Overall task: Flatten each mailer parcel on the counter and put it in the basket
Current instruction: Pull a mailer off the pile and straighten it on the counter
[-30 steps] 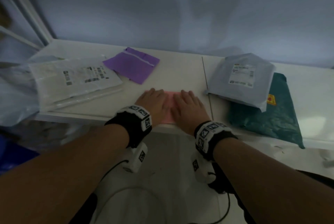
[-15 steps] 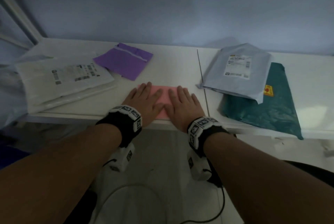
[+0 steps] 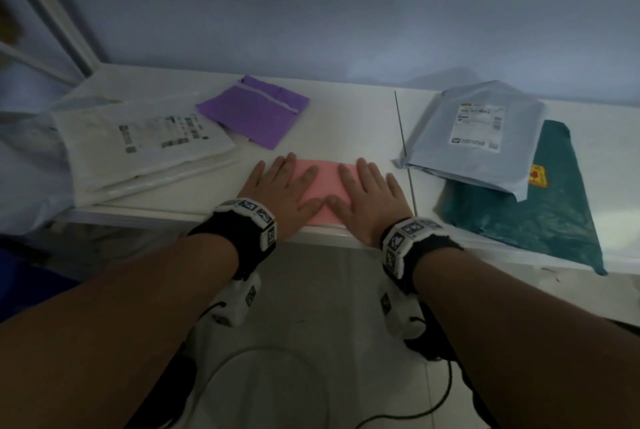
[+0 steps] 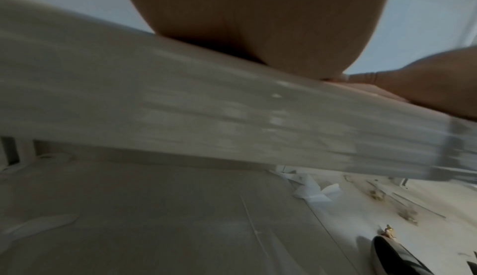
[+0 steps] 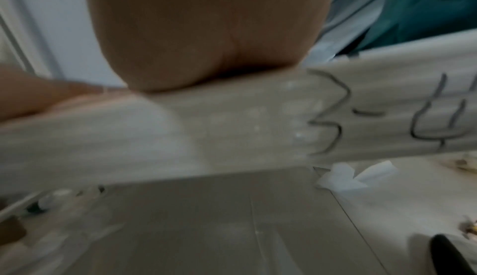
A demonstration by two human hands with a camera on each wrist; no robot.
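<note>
Parcels mostly waiting, pink one under my palms

Desk (image 3: 346, 110) carries teal mailer (image 3: 540, 207), grey mailer (image 3: 485, 138), white mailer (image 3: 138, 141) and purple mailer (image 3: 256, 110), all untouched. Pink mailer (image 3: 323, 183) lies at the front edge; my left hand (image 3: 277, 193) and right hand (image 3: 370, 200) press it, fingers flat. Basket unseen.

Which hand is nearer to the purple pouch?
Left. The left hand lies flat on the pink mailer just below the purple pouch; the right hand presses the mailer's far side.

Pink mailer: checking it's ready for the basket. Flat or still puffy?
Flat: the pink mailer lies level under the left hand and right hand.
</note>
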